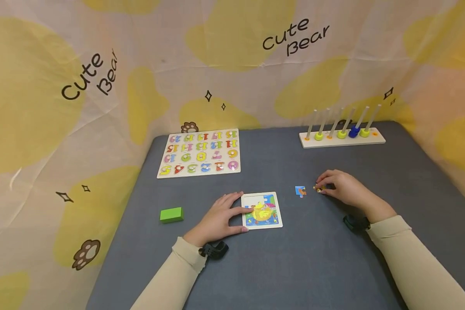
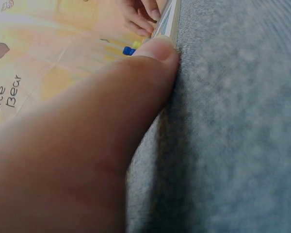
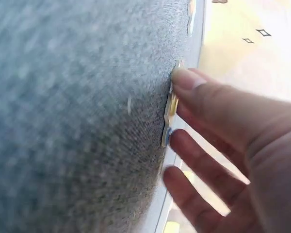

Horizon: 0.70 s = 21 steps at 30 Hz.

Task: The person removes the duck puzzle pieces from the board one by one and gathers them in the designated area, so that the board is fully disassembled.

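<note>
A square jigsaw puzzle [image 1: 261,210] in a white frame lies at mid-table, showing a yellow duck and a bare patch at its upper left. My left hand [image 1: 221,216] rests at its left side, fingers extended, one fingertip over the picture and the thumb at the lower left corner. In the left wrist view, the thumb [image 2: 153,51] touches the frame's edge. Farther right, my right hand [image 1: 342,188] pinches a small puzzle piece [image 1: 318,188] at the tabletop; the right wrist view shows this piece [image 3: 171,107] edge-on by the thumb. Another puzzle piece [image 1: 300,191], blue and orange, lies between puzzle and right hand.
A green block [image 1: 172,215] lies left of my left hand. At the back left is a number board [image 1: 201,153] with colourful numerals. A white peg stand [image 1: 342,138] with upright rods and a few beads stands at the back right. Printed fabric [image 1: 232,51] hangs behind the grey table.
</note>
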### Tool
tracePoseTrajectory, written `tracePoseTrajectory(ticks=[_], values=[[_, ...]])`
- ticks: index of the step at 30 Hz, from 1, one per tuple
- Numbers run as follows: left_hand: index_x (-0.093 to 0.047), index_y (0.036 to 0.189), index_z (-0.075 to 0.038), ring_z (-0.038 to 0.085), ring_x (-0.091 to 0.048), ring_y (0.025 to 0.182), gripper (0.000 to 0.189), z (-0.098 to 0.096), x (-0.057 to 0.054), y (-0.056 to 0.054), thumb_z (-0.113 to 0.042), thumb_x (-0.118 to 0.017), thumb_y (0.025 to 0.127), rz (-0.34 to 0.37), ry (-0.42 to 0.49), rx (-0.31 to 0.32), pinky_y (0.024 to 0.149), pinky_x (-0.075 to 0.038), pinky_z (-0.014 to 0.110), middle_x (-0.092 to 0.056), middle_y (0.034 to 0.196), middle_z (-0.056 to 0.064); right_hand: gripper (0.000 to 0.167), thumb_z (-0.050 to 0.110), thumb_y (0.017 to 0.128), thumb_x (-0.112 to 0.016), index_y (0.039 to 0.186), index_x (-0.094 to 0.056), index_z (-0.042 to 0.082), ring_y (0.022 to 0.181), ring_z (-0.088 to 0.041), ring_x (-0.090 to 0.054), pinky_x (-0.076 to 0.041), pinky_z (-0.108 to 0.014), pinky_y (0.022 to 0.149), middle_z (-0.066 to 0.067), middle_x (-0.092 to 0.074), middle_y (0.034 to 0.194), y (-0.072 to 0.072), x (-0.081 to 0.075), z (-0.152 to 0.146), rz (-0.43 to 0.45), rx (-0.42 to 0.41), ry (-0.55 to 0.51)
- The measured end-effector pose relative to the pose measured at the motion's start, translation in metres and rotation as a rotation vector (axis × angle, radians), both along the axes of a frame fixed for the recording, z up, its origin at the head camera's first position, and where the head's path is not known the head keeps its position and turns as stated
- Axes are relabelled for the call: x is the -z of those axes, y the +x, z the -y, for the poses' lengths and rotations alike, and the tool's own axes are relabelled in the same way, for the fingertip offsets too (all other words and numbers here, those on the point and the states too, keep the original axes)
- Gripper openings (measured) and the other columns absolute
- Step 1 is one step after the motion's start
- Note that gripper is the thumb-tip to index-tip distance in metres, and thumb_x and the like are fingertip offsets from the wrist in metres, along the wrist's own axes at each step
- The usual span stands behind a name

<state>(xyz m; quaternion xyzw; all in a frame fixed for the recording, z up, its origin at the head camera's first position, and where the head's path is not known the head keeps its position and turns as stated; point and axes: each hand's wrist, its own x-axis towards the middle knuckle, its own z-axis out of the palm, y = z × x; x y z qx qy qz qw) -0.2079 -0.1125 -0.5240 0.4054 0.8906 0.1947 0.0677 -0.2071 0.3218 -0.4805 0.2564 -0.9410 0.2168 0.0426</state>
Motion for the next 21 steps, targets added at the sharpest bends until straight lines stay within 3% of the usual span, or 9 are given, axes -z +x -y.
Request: tracePoseTrajectory(ticks=[5,7,9,12,15,18,21], values=[[-0.059,0.150,-0.039,0.029,-0.022,0.157,0.061,-0.001,0.000,-0.001,-0.055,-0.075,0.094,0.003,-0.015,-0.007,0.126,-0.018,0.053,-0.025,0.172,0.004,0.026,-0.002,0.086,-0.084,0.110,-0.079,0.006,0.093,-0.027,-0.065,-0.056,-0.048,0.079,-0.007,-0.068,0.102,0.003,-0.021,0.041,-0.093,0.078,-0.142],[-0.058,0.150,-0.039,0.029,-0.022,0.157,0.061,0.000,-0.001,-0.001,-0.055,-0.075,0.094,0.006,-0.016,-0.013,0.126,-0.018,0.054,-0.025,0.172,0.004,0.025,-0.002,0.088,-0.083,0.111,-0.079,0.006,0.086,-0.021,-0.063,-0.055,-0.040,0.071,-0.003,-0.065,0.097,0.004,-0.030,0.069,-0.092,0.064,-0.200],[-0.059,0.150,-0.039,0.029,-0.022,0.157,0.061,0.001,-0.002,-0.001,-0.055,-0.075,0.094,0.007,-0.015,-0.018,0.126,-0.018,0.054,-0.025,0.172,0.004,0.022,0.001,0.091,-0.081,0.112,-0.079,0.008,0.079,-0.015,-0.059,-0.053,-0.033,0.067,0.001,-0.063,0.094,0.005,-0.034,0.096,-0.037,0.006,-0.197],[-0.059,0.150,-0.039,0.028,-0.021,0.157,0.060,0.002,-0.001,0.000,-0.057,-0.073,0.094,0.005,-0.018,-0.022,0.126,-0.018,0.054,-0.025,0.172,0.004,0.020,0.009,0.095,-0.079,0.115,-0.079,0.011,0.070,-0.008,-0.051,-0.046,-0.027,0.059,0.006,-0.058,0.091,0.004,-0.027,0.131,0.092,-0.079,-0.090],[-0.058,0.151,-0.038,0.029,-0.021,0.158,0.060,0.003,-0.002,0.001,-0.057,-0.072,0.095,0.006,-0.029,-0.017,0.126,-0.017,0.054,-0.025,0.172,0.004,0.023,0.015,0.097,-0.077,0.120,-0.078,0.013,0.065,-0.009,-0.046,-0.041,-0.026,0.057,0.006,-0.054,0.090,0.003,-0.008,0.148,0.187,-0.095,-0.002],[-0.057,0.151,-0.039,0.029,-0.020,0.158,0.061,0.001,-0.002,0.002,-0.057,-0.072,0.095,0.008,-0.037,-0.010,0.127,-0.017,0.054,-0.024,0.173,0.004,0.026,0.016,0.097,-0.078,0.123,-0.078,0.014,0.063,-0.012,-0.044,-0.039,-0.027,0.056,0.004,-0.051,0.088,0.003,0.005,0.149,0.222,-0.065,0.005],[-0.058,0.151,-0.039,0.029,-0.021,0.157,0.061,0.002,-0.002,0.002,-0.056,-0.073,0.095,0.002,-0.029,-0.010,0.126,-0.017,0.054,-0.024,0.172,0.004,0.026,0.014,0.096,-0.079,0.122,-0.079,0.013,0.064,-0.012,-0.044,-0.040,-0.027,0.057,0.004,-0.051,0.087,0.002,0.009,0.147,0.209,-0.057,-0.021]])
